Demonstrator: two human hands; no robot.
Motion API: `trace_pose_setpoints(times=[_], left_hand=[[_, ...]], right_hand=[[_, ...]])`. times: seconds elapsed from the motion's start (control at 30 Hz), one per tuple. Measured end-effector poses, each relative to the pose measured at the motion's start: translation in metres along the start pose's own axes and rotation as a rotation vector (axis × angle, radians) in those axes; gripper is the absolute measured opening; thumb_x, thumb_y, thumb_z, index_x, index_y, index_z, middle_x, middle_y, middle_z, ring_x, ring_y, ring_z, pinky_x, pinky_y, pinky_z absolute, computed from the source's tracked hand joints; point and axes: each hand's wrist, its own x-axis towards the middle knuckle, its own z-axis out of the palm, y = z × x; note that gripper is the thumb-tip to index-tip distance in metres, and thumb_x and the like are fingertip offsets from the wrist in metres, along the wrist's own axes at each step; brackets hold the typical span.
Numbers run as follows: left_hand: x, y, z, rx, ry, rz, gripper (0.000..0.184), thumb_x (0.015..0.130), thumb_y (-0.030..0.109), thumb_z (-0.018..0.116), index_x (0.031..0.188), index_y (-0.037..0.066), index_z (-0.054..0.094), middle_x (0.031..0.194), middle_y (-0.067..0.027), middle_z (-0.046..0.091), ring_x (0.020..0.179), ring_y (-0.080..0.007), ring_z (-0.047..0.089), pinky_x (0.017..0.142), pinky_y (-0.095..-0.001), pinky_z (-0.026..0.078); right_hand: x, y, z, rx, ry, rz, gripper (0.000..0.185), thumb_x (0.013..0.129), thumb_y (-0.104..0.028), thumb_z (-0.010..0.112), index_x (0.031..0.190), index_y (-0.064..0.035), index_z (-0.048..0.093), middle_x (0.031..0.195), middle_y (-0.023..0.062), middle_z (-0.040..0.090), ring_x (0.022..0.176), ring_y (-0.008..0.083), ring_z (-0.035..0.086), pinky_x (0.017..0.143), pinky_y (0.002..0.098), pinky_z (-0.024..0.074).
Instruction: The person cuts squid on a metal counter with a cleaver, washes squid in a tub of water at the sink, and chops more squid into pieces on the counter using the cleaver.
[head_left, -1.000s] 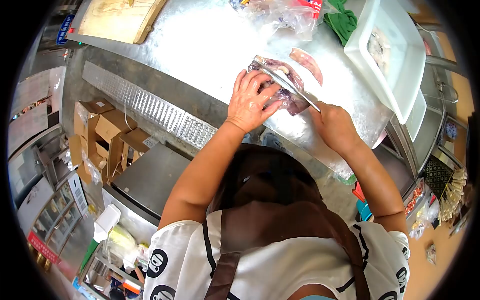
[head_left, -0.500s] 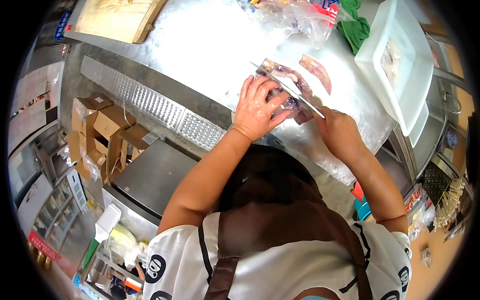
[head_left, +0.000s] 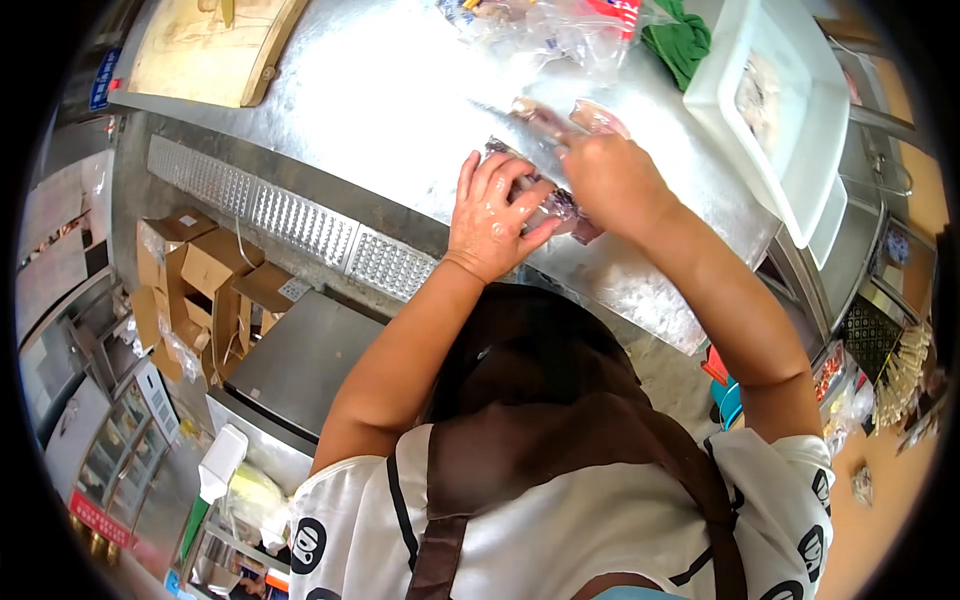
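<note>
My left hand (head_left: pixel 495 215) lies with its fingers spread over a dark, wet piece of flesh (head_left: pixel 562 205) near the front edge of the metal table. My right hand (head_left: pixel 612 180) is closed around the handle of a knife (head_left: pixel 515 117), whose blade is blurred and points to the upper left. Beside the blade is a cut strip of flesh (head_left: pixel 540 115). Another pinkish piece (head_left: pixel 600 116) lies just beyond my right hand, which partly hides it.
A wooden board (head_left: pixel 205 50) lies at the table's upper left. Plastic bags (head_left: pixel 560 30) and a green cloth (head_left: pixel 678 45) are at the far side. On the right stands a white tub (head_left: pixel 700 95). Cardboard boxes (head_left: pixel 215 262) sit at the lower left.
My right hand has moved up and away from the table's front edge with the knife, beyond the piece under my left hand. The strip now lies farther from that piece.
</note>
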Motion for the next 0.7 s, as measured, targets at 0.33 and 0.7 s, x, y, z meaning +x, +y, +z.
trace_pose_setpoints(times=[0.33,0.7], left_hand=[[-0.007,0.014,-0.005,-0.016,0.074,0.058,0.042,0.073,0.023,0.073,0.112,0.013,0.060,0.118,-0.0088,0.051,0.114,-0.0314,0.047,0.103,-0.0554,0.031],[-0.011,0.032,0.025,-0.027,-0.031,0.171,0.030,0.075,0.013,0.070,0.104,0.010,0.062,0.106,-0.0042,0.056,0.106,-0.0264,0.050,0.100,-0.0476,0.035]], right_hand=[[-0.118,0.015,-0.020,0.304,0.112,0.285,0.022,0.090,-0.017,0.056,0.101,0.0008,0.064,0.078,0.0236,0.064,0.074,0.0402,0.062,0.067,0.0453,0.0494],[-0.129,0.013,0.020,0.233,-0.015,0.363,0.023,0.090,-0.017,0.054,0.107,-0.0047,0.062,0.077,0.0203,0.065,0.072,0.0384,0.064,0.067,0.0461,0.0518]])
